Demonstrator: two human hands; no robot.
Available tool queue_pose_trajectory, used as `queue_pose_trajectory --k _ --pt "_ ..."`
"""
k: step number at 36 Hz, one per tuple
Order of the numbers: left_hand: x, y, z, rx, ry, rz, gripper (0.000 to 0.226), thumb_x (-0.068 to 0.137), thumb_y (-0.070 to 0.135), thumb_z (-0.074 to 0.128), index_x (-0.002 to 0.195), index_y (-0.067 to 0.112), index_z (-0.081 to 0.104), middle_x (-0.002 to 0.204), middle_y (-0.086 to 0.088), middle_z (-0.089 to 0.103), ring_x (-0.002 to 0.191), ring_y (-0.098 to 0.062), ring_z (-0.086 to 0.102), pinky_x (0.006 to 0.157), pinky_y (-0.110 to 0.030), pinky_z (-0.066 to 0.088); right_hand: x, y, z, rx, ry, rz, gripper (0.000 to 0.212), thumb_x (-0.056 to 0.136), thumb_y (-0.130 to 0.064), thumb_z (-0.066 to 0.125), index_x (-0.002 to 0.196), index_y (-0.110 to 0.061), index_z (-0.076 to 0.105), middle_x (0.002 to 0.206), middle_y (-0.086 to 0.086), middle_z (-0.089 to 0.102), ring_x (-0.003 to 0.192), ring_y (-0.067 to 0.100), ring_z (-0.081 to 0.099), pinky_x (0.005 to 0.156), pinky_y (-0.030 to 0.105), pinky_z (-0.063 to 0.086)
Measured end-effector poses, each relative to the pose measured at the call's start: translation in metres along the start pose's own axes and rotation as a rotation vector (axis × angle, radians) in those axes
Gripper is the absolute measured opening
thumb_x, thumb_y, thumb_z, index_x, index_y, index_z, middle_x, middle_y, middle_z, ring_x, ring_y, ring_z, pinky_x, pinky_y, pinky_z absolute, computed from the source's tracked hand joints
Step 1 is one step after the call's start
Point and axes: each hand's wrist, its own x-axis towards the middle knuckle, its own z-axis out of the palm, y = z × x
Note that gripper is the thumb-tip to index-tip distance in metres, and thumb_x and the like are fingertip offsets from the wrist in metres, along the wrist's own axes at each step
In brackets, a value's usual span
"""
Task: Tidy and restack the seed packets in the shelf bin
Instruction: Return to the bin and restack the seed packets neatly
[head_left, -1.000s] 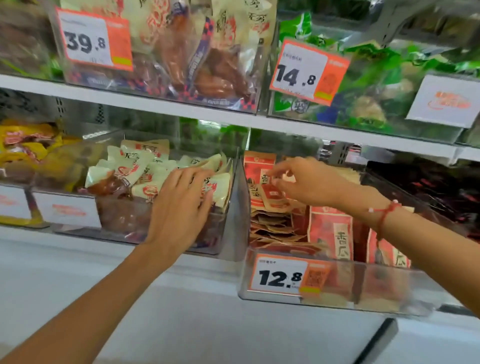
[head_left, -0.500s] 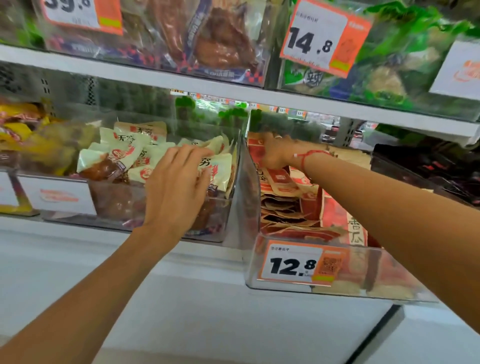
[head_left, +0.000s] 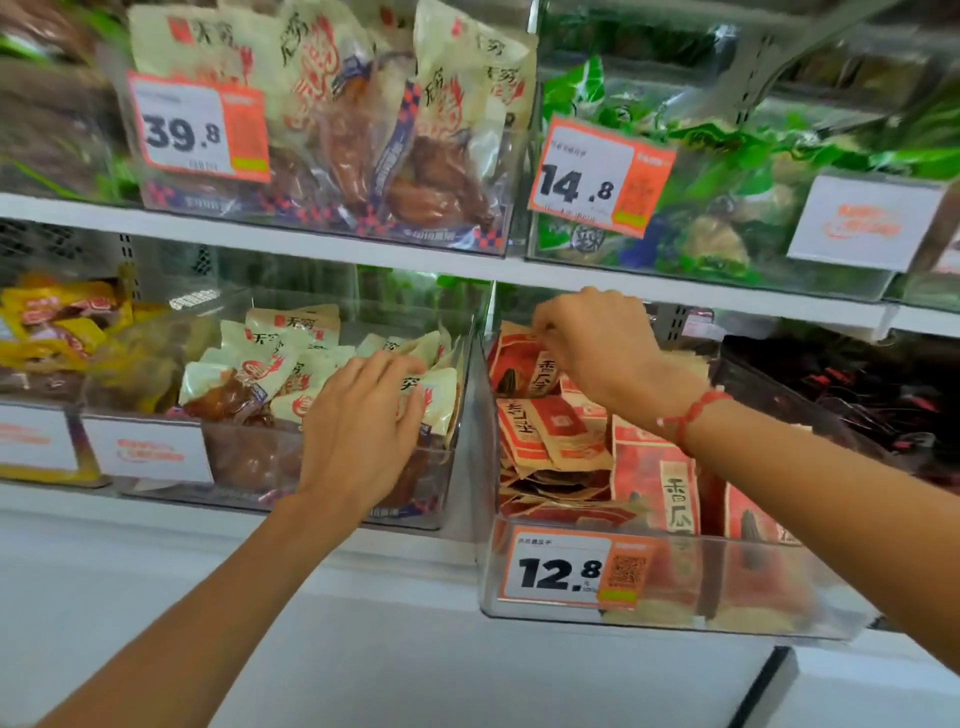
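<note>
The red seed packets (head_left: 558, 436) lie in a loose heap at the left of a clear shelf bin (head_left: 670, 623) on the lower white shelf (head_left: 363, 551), with a few more standing upright along its front wall behind a 12.8 price tag (head_left: 576, 571). The right hand (head_left: 602, 348), a red cord at its wrist, reaches to the back of the bin, its grip pinching the top edge of one packet (head_left: 522, 364). The left hand (head_left: 363, 431) rests, fingers spread flat, on cream snack pouches (head_left: 270, 364) in the neighbouring clear bin (head_left: 332, 488) (yellow bags sit further left). Above, another white shelf (head_left: 291, 239) carries bins tagged 39.8 (head_left: 200, 127) and 14.8 (head_left: 597, 179), the latter full of green packs (head_left: 727, 171).
</note>
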Motion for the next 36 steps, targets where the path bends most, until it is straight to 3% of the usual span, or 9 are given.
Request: queue_pose_trajectory --k 5,11,16,19,23,27,29,31,36 --pt "0.001 0.014 -0.023 0.044 -0.115 -0.005 0.030 0.096 0.027 0.050 0.123 0.020 0.058 0.121 0.003 0.061 0.111 -0.020 0.054 0.092 -0.035 0.043 -0.034 0.018 -0.031 -0.003 0.301 -0.134 0.012 0.076 -0.009 0.073 0.086 -0.016 0.071 0.070 0.004 0.069 0.068 0.031 0.064 0.068 0.034 0.045" --pt "-0.008 0.065 -0.076 -0.265 -0.142 -0.066 0.046 0.095 0.041 0.049 0.139 0.031 0.040 0.137 0.015 0.046 0.125 -0.005 0.040 0.096 -0.022 0.032 -0.082 0.021 -0.076 0.250 0.706 -0.103 0.012 0.092 -0.012 0.060 0.099 -0.009 0.070 0.086 0.005 0.068 0.078 0.029 0.059 0.076 0.037 0.039" --pt "-0.021 0.107 -0.115 -0.553 -0.178 0.013 0.074 0.079 0.056 0.056 0.143 0.046 0.020 0.130 0.043 0.025 0.117 0.029 0.022 0.093 0.003 0.020 -0.117 0.003 -0.105 0.577 0.799 -0.046 0.012 0.091 -0.007 0.058 0.099 -0.005 0.066 0.087 -0.007 0.055 0.083 0.016 0.047 0.074 0.028 0.038" --pt "-0.030 0.120 -0.123 -0.614 -0.110 0.048 0.049 0.085 0.046 0.061 0.130 0.042 0.041 0.118 0.030 0.046 0.114 0.009 0.044 0.086 -0.007 0.040 -0.133 -0.006 -0.114 0.700 0.772 -0.024 0.013 0.089 -0.008 0.060 0.101 -0.009 0.064 0.089 -0.013 0.050 0.082 0.006 0.042 0.076 0.016 0.035" --pt "-0.047 0.126 -0.124 -0.760 -0.111 -0.062 0.027 0.080 0.041 0.069 0.104 0.039 0.056 0.092 0.014 0.062 0.086 -0.005 0.062 0.070 -0.025 0.054 -0.147 -0.010 -0.115 0.937 0.649 0.069 0.030 0.087 -0.015 0.064 0.114 -0.025 0.054 0.102 -0.015 0.056 0.095 -0.002 0.052 0.085 0.012 0.039" --pt "-0.062 0.133 -0.121 -1.046 -0.273 -0.328 0.028 0.076 0.030 0.072 0.102 0.029 0.061 0.091 0.008 0.072 0.083 -0.005 0.069 0.069 -0.019 0.056 -0.155 -0.014 -0.099 1.142 0.353 0.269 0.067 0.082 -0.028 0.068 0.139 -0.026 0.032 0.126 -0.014 0.046 0.110 -0.001 0.051 0.088 0.013 0.045" --pt "-0.067 0.134 -0.117 -1.094 -0.310 -0.423 0.024 0.081 0.022 0.071 0.103 0.027 0.062 0.090 0.009 0.073 0.081 -0.001 0.070 0.064 -0.012 0.052 -0.157 -0.017 -0.093 1.270 0.179 0.371 0.058 0.084 -0.029 0.064 0.135 -0.025 0.038 0.122 -0.014 0.052 0.100 -0.004 0.057 0.073 0.011 0.050" --pt "-0.069 0.133 -0.114 -1.095 -0.375 -0.494 0.023 0.083 0.023 0.070 0.105 0.026 0.063 0.090 0.011 0.074 0.081 0.000 0.070 0.062 -0.010 0.051 -0.159 -0.018 -0.089 1.436 0.038 0.423 0.029 0.088 -0.023 0.060 0.116 -0.020 0.055 0.103 -0.005 0.066 0.086 0.003 0.066 0.061 0.013 0.053" --pt "-0.074 0.119 -0.109 -1.007 -0.633 -0.595 0.020 0.087 0.036 0.064 0.107 0.029 0.065 0.100 0.010 0.074 0.089 0.000 0.069 0.074 -0.016 0.054 -0.165 -0.015 -0.081 1.453 -0.070 0.433 0.005 0.086 -0.017 0.064 0.090 -0.015 0.064 0.081 0.007 0.073 0.069 0.009 0.069 0.055 0.012 0.051"
